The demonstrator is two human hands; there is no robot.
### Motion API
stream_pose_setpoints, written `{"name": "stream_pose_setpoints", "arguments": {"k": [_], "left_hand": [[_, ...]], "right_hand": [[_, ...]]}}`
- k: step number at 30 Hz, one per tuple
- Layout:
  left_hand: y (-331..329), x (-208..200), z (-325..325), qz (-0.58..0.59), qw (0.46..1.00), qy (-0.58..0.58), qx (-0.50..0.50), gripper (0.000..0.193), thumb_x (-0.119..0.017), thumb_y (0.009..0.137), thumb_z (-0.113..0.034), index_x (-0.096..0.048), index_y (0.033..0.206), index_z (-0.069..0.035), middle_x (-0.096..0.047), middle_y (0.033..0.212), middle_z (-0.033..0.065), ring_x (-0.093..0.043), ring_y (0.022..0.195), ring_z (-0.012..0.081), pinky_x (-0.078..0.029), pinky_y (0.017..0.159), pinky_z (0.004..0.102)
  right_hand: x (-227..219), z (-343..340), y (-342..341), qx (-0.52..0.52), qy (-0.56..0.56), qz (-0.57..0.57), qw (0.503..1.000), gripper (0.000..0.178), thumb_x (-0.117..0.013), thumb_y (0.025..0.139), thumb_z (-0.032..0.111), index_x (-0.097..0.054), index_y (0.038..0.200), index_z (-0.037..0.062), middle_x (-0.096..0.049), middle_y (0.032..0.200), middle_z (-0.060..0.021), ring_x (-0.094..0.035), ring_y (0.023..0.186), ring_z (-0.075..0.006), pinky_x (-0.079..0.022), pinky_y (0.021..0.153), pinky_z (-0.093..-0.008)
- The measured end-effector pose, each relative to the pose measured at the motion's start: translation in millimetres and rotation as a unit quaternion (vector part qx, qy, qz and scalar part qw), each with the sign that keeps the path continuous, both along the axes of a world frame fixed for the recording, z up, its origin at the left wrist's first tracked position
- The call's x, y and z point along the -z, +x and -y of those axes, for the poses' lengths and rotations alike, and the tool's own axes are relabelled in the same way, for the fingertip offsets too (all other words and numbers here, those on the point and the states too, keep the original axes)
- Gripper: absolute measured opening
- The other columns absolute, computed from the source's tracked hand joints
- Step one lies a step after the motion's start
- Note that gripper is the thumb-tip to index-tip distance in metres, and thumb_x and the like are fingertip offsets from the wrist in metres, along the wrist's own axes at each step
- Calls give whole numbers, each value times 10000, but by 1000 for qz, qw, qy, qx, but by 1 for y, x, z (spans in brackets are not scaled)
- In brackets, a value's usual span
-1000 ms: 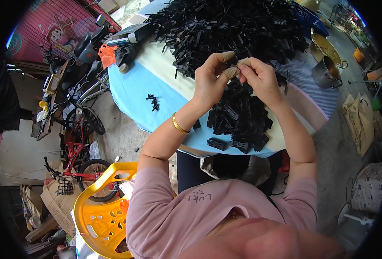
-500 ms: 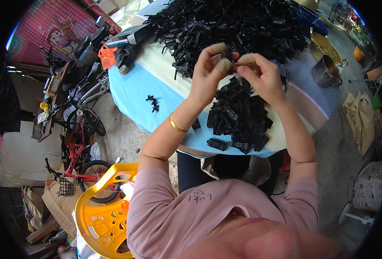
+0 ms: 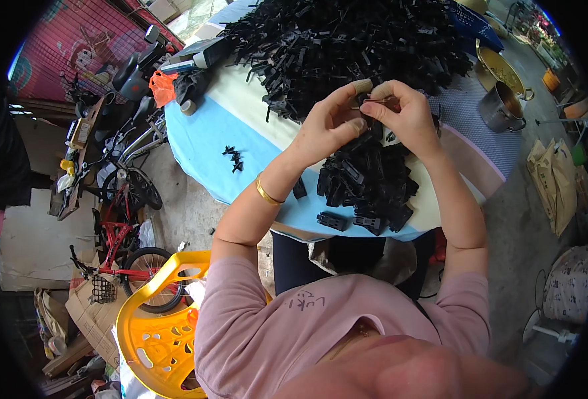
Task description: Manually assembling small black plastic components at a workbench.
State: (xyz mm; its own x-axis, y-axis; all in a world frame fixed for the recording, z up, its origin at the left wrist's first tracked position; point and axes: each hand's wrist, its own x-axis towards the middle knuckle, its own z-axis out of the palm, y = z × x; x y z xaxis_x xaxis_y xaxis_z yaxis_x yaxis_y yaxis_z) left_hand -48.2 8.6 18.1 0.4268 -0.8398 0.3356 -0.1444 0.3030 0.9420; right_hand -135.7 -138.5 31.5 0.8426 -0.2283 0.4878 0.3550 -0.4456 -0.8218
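Above the table my left hand and my right hand come together, with tan covers on some fingertips. Between their fingertips is a small black plastic part, mostly hidden. My left thumb and forefinger curl around one side of it, while my right thumb and forefinger pinch the other. Right below them lies a smaller heap of black plastic clips, reaching to the near table edge. A large pile of black plastic parts covers the far side.
Several tiny black pieces lie on the blue part of the tablecloth. To the right stand a metal pot and a gold-coloured pan. A yellow plastic chair is at my left, beyond it a red bicycle.
Both hands have lowered slightly toward the smaller heap. The left thumb has moved down and away from the right fingertips, widening the gap between left thumb and forefinger.
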Motion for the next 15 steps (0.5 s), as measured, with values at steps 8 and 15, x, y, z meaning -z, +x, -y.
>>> {"name": "stream_pose_setpoints", "arguments": {"k": [8,15], "left_hand": [[5,6,1,-19,998,-4,-65,378,-529,825,17,-409,1184,29,-563,1023,98,-582,913,156,-482,821,278],[1,3,4,-26,995,-62,-70,383,-531,835,6,-405,1197,17,-551,1086,123,-568,940,164,-468,850,295]], "right_hand": [[-3,4,-1,-73,112,-131,982,192,-494,899,188,-595,926,26,-515,643,33,-367,502,-4,-278,452,-141],[-4,2,-3,-71,77,-94,990,192,-491,897,160,-603,937,9,-520,637,21,-402,522,-11,-308,472,-146]]}}
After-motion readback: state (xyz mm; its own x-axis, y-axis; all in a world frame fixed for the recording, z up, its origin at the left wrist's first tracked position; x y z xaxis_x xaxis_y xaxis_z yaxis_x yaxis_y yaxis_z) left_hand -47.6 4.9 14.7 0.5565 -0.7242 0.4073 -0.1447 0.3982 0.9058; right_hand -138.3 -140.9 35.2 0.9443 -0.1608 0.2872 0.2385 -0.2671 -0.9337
